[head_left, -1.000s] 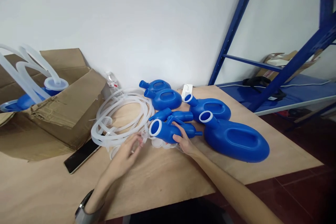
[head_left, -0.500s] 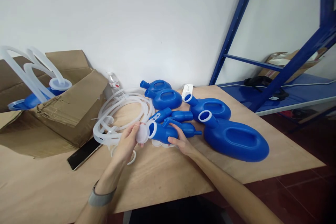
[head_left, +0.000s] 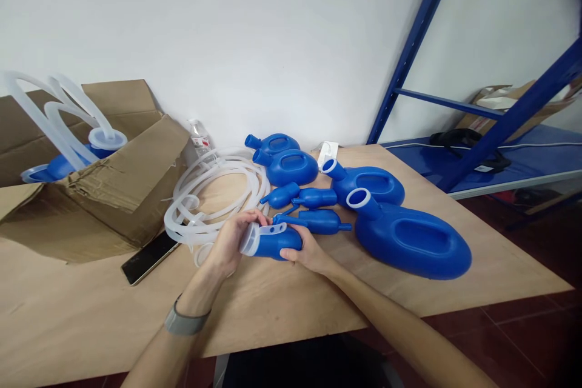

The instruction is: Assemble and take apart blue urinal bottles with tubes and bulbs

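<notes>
My right hand (head_left: 309,250) is wrapped round a blue plastic bottle-shaped piece (head_left: 275,247), held lying sideways just above the table. At its left end is a translucent cap (head_left: 249,241) with a strap that has holes in it. My left hand (head_left: 230,241) is closed on this cap, which covers the mouth of the piece; whether it is fully seated I cannot tell. Behind my hands lie several similar blue pieces with narrow spouts (head_left: 321,222). To the left is a coil of translucent tubing (head_left: 182,227), near my left hand.
Several blue handled jugs (head_left: 411,242) stand at the right and back. A cardboard box (head_left: 122,212) holding tubes and blue containers is at the left, beside a phone (head_left: 150,259) and a clear water bottle (head_left: 199,138). A blue metal shelf (head_left: 409,54) rises at the right.
The cap has gone from beside the open mouth to over it, in my left hand. The blue piece has turned and come slightly lower, and its mouth no longer shows.
</notes>
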Action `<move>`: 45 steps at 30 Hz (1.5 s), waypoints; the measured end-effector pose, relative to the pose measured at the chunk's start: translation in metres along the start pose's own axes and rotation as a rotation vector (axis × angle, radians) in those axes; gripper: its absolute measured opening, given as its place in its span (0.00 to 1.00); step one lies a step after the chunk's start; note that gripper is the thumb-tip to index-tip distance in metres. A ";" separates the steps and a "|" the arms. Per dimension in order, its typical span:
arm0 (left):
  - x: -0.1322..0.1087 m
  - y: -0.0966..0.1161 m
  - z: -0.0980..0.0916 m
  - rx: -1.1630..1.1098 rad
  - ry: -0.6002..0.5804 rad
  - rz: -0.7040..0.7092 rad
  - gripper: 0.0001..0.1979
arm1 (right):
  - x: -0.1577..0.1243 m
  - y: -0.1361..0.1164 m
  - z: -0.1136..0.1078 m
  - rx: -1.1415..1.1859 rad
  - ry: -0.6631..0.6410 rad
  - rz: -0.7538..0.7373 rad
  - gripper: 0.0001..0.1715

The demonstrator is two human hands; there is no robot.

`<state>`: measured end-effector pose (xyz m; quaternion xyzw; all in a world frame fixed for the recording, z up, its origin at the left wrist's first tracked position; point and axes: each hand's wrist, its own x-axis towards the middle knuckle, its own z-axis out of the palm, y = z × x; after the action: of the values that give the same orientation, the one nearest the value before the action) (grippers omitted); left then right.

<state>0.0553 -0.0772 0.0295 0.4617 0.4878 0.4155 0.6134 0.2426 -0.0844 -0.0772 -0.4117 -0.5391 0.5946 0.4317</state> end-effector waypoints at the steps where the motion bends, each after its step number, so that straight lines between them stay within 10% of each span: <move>1: 0.000 0.000 0.004 -0.002 0.011 0.003 0.13 | -0.001 0.002 0.001 -0.015 0.008 -0.002 0.45; 8: 0.003 -0.013 0.025 0.080 0.194 0.232 0.16 | -0.003 0.013 0.003 -0.178 0.190 -0.348 0.41; 18: 0.001 -0.022 0.018 0.078 0.055 0.144 0.15 | -0.009 -0.006 0.007 -0.373 0.165 -0.828 0.38; 28: 0.006 -0.018 0.018 0.392 0.075 0.158 0.17 | -0.006 -0.012 -0.009 -0.398 0.064 -0.742 0.34; 35: 0.008 -0.012 0.027 -0.126 -0.109 0.029 0.19 | -0.003 -0.011 -0.007 -0.346 0.117 -0.778 0.29; 45: 0.014 -0.016 0.028 -0.149 -0.058 -0.094 0.27 | -0.001 -0.007 -0.007 -0.308 0.119 -0.825 0.31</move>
<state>0.0866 -0.0725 0.0135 0.4033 0.4585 0.4079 0.6788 0.2495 -0.0827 -0.0708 -0.2553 -0.7148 0.2605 0.5967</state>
